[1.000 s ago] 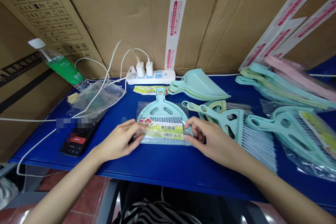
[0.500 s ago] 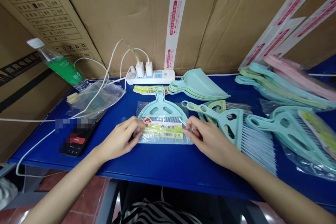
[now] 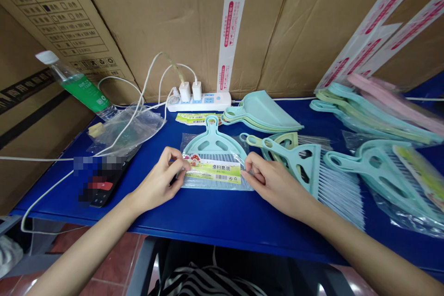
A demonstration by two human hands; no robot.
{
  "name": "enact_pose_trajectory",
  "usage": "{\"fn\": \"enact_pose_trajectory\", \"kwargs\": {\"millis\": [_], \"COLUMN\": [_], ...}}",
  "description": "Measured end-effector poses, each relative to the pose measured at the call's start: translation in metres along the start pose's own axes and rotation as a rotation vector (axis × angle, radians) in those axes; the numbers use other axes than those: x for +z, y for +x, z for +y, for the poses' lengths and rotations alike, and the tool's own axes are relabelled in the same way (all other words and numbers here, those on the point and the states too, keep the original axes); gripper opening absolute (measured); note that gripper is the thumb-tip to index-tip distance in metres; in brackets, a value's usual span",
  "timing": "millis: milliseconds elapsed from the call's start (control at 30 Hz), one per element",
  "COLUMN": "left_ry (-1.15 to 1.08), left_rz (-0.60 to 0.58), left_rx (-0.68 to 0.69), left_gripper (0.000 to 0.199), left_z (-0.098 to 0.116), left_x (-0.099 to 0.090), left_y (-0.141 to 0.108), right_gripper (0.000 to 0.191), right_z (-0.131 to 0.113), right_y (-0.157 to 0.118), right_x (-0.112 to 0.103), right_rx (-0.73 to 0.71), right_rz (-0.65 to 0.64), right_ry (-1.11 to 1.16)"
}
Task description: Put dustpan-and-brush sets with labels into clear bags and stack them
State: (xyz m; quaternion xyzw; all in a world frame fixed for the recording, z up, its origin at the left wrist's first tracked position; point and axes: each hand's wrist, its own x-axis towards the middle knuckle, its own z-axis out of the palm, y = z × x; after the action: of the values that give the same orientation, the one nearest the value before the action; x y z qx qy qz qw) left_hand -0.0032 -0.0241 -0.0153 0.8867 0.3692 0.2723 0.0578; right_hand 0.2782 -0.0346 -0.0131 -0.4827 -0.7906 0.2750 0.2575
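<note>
A teal brush and dustpan set (image 3: pixel 212 142) in a clear plastic bag lies flat in front of me, handle pointing away. Across its bristles is a green and white paper label (image 3: pixel 217 169). The left end of the label is pinched between the thumb and fingers of my left hand (image 3: pixel 169 173). At the opposite end, my right hand (image 3: pixel 268 176) has thumb and forefinger closed on the label's right edge. Right beside my right hand lies a loose teal brush (image 3: pixel 303 162) with pale bristles.
Stacked dustpans (image 3: pixel 265 113) stand behind, near a white power strip (image 3: pixel 208 101) and spare labels (image 3: pixel 196 119). Bagged sets (image 3: pixel 391 175) lie at the right. On the left are a bottle (image 3: pixel 83 90), crumpled plastic (image 3: pixel 130 125), cables and a black phone (image 3: pixel 107 189). Cardboard boxes (image 3: pixel 173 23) rise behind.
The left end of the label has moved slightly up, and it now looks flatter and clearer. My left hand's knuckles are raised a little; my right hand has barely moved.
</note>
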Motion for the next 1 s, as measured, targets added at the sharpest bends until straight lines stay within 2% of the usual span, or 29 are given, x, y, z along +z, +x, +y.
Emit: {"fn": "enact_pose_trajectory", "kwargs": {"millis": [267,467,700,833,1000], "left_ry": [-0.042,-0.076,-0.113,-0.055,0.109], "left_rz": [-0.03,-0.03,-0.052,-0.085,-0.201], "left_rx": [0.021,0.066,0.061,0.077,0.124], "left_gripper": [0.023,0.026,0.028,0.031,0.045], "left_z": [0.0009,0.0026,0.0043,0.0031,0.0049], "left_x": [-0.0014,-0.0017,0.0016,0.0017,0.0], "left_y": [0.0011,0.0,-0.0004,-0.002,-0.0008], "right_gripper": [0.018,0.019,0.022,0.022,0.023], "right_z": [0.0005,-0.0019,-0.0038,-0.0027,-0.0028], "right_y": [-0.0008,-0.0055,-0.0064,-0.0049,-0.0043], "right_x": [0.0028,0.003,0.0021,0.0047,0.0069], "right_rx": [-0.019,0.015,0.017,-0.043,-0.088], "right_rz": [0.037,0.014,0.004,0.055,0.079], "right_ry": [0.038,0.099,0.048,-0.016,-0.062]}}
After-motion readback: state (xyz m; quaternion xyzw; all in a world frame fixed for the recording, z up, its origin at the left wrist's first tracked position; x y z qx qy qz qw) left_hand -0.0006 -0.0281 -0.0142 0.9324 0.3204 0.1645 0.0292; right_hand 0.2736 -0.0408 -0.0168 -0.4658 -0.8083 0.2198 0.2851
